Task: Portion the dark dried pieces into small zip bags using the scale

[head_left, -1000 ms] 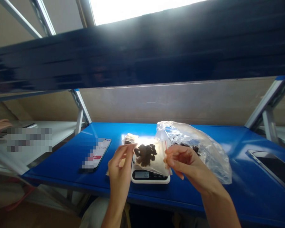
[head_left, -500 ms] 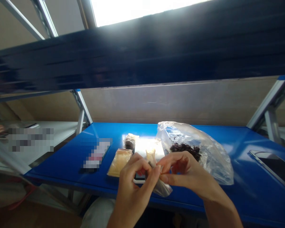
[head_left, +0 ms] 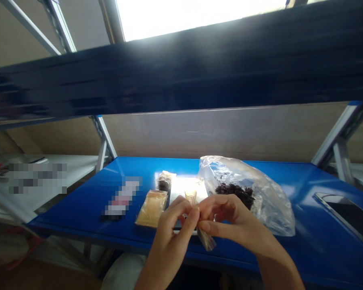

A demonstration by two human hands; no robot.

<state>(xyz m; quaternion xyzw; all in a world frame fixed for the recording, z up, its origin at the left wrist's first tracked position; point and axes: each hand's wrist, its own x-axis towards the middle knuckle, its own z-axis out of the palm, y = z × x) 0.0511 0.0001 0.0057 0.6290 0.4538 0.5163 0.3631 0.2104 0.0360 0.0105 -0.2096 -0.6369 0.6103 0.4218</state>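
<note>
My left hand point(head_left: 176, 229) and my right hand point(head_left: 230, 219) meet above the front of the blue table, thumbs and fingertips pinched together on a small clear plastic bag point(head_left: 207, 240). The bag's crumpled lower end hangs below my fingers; most of its middle is hidden by them. Behind my fingertips a pale, tube-like piece point(head_left: 190, 195) shows, and I cannot tell whether it belongs to the bag. Under and behind my hands lies a bright flat scale-like device point(head_left: 181, 186), partly covered. To the right, a large clear plastic bag point(head_left: 269, 201) lies open with dark dried pieces point(head_left: 234, 192) in it.
Left of the device lie a packet of yellowish sheets point(head_left: 152, 207) and a small bag with dark contents point(head_left: 165, 181). A blurred-out packet point(head_left: 124, 197) is farther left. A phone point(head_left: 349, 215) rests at the right. A blue shelf beam point(head_left: 181, 76) crosses above the table point(head_left: 87, 197).
My hands have drawn slightly closer together on the small bag, and its hanging end looks narrower. The view has shifted a little. At far left, the other person's hand is no longer seen.
</note>
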